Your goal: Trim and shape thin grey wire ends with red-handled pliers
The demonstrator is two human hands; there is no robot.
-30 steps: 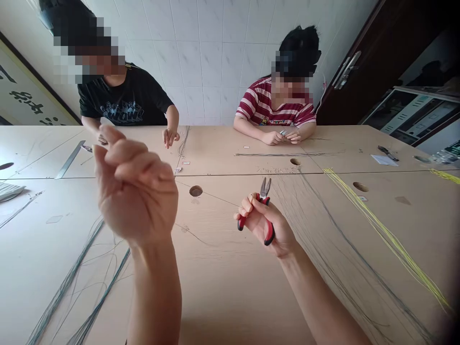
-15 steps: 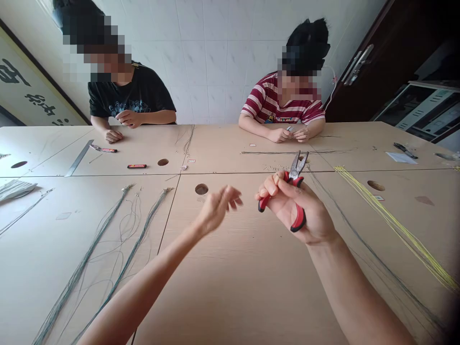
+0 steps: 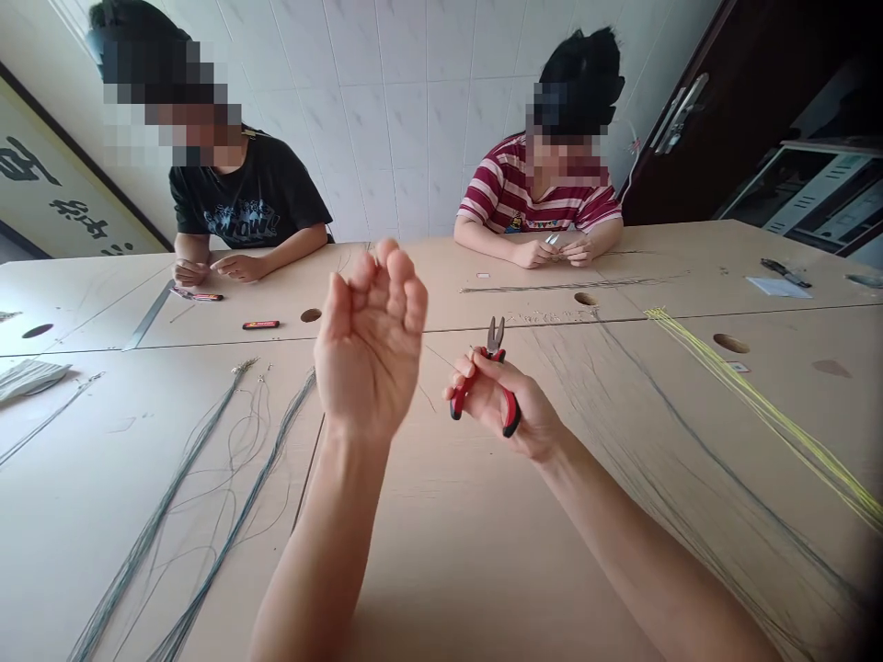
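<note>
My left hand (image 3: 369, 354) is raised above the wooden table (image 3: 448, 552), palm towards me, its fingers curled with the tips pressed together; what they pinch is too fine to make out. A faint thin wire (image 3: 434, 353) shows between that hand and the pliers. My right hand (image 3: 507, 418) sits low over the table, closed round the red handles of a pair of pliers (image 3: 491, 368) whose metal jaws point up and away from me.
Grey wire bundles (image 3: 207, 487) lie on the left and yellow wires (image 3: 765, 414) on the right, with thin grey strands (image 3: 655, 432) between. Two people sit across the table, handling small parts. A metal ruler (image 3: 148, 317), a small red-and-black tool (image 3: 260, 325) and several table holes are also there.
My left hand has risen from a low reach beside the pliers to a raised, curled pose. My right hand with the pliers has dropped lower and nearer to me.
</note>
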